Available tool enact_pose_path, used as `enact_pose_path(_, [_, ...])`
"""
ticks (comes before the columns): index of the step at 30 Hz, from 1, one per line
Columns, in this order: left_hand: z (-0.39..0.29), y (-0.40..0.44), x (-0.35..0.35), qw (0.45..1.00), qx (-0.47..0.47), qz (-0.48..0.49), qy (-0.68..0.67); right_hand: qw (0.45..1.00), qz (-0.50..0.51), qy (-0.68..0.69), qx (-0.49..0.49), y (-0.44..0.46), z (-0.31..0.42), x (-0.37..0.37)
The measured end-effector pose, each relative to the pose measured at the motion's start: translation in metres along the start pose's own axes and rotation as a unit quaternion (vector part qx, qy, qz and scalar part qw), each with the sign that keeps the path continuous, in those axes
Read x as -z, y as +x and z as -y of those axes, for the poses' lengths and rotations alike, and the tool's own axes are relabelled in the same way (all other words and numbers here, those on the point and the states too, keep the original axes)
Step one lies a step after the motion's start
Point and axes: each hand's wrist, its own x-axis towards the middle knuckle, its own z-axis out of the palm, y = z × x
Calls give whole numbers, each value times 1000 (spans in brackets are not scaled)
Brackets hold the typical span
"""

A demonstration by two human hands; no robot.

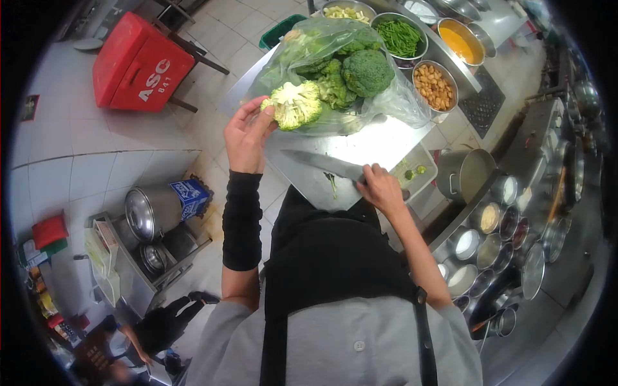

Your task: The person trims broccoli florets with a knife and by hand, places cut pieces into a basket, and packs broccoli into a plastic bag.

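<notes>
My left hand [248,132] grips a pale broccoli piece [293,106], its cut face toward me, at the left edge of a clear plastic bag [405,96]. Heads of green broccoli [368,73] fill the bag, which lies open on the far part of the cutting board [360,145]. My right hand [381,188] is closed on the handle of a kitchen knife [322,164]; its broad blade lies low over the board and points left. Near the blade is a small green broccoli scrap [331,183]. The knife handle is mostly hidden by my fingers.
Right of the board, a tray [430,172] holds a few florets. Bowls of green beans [398,37], browned cubes [434,87] and orange liquid [461,42] stand beyond. A steel pot [468,172] is at right, a red box [138,61] at left. Another person [161,331] stands lower left.
</notes>
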Motion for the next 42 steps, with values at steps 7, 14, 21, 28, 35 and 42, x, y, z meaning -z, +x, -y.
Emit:
enact_pose_path(7, [4,-22,-1,1000,-4,22,13,998,-36,-42,22,31,-1,-19])
enact_pose_path(14, [13,-32,-3,991,72,63,-98,979,-199,-2,36,31,17,-6])
enact_pose_path(21, [19,-41,-15,986,73,118,-94,830,-175,526,-57,41,87,110])
enact_pose_path(28, [23,-44,-27,971,91,192,-114,891,-142,428,60,61,79,118])
enact_pose_path(35, [39,-51,-36,967,141,191,-95,931,-205,295,61,55,88,89])
enact_pose_path(42, [56,-45,-37,979,119,168,-9,928,-213,306,-13,60,101,92])
